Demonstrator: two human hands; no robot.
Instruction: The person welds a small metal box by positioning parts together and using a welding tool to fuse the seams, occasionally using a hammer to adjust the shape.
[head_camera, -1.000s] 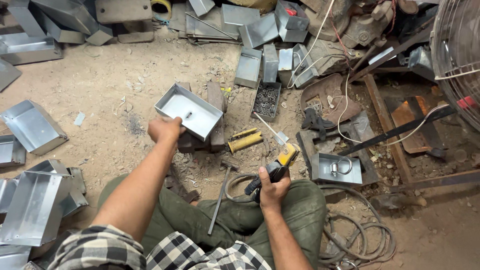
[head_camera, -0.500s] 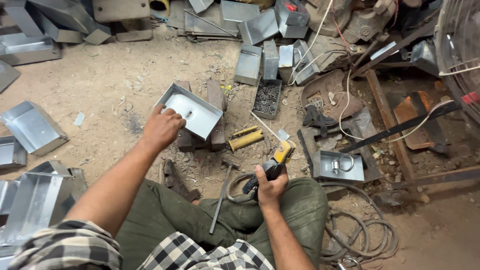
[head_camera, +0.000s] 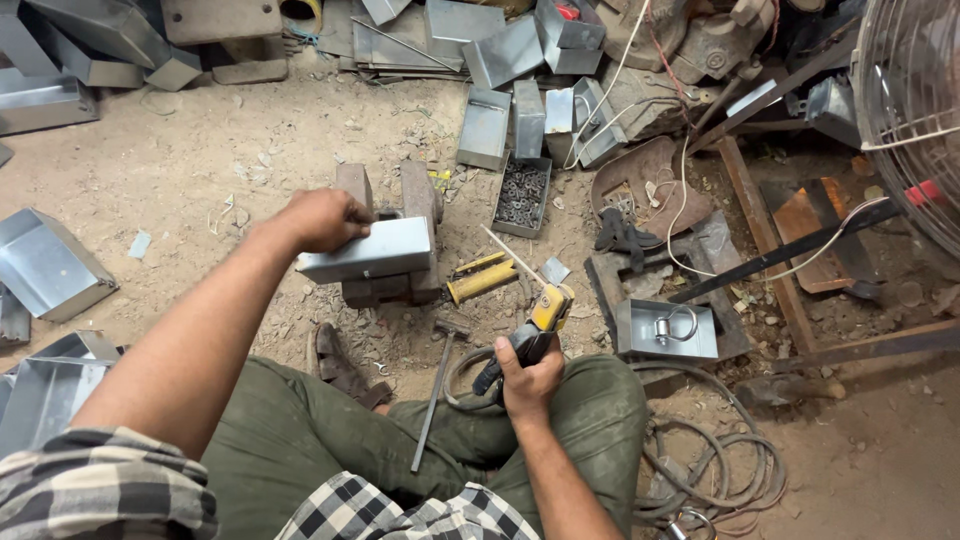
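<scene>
head view:
left hand: clamped on the top edge of a folded sheet-metal box, box on its side on the steel block
right hand: wrapped round a yellow electrode holder, rod aimed at the block
step: looks like positioning the box for a tack weld
next move calls for: rod tip at the seam, box steady
hidden: seam, box interior; cable partly cut off

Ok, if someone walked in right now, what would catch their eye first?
Probably the left hand gripping a grey metal box tipped on its side over a block in the middle of the dirt floor. Next, the right hand holds a yellow and black welding holder with a thin rod, above the person's lap. More metal boxes lie scattered at the left.
</scene>
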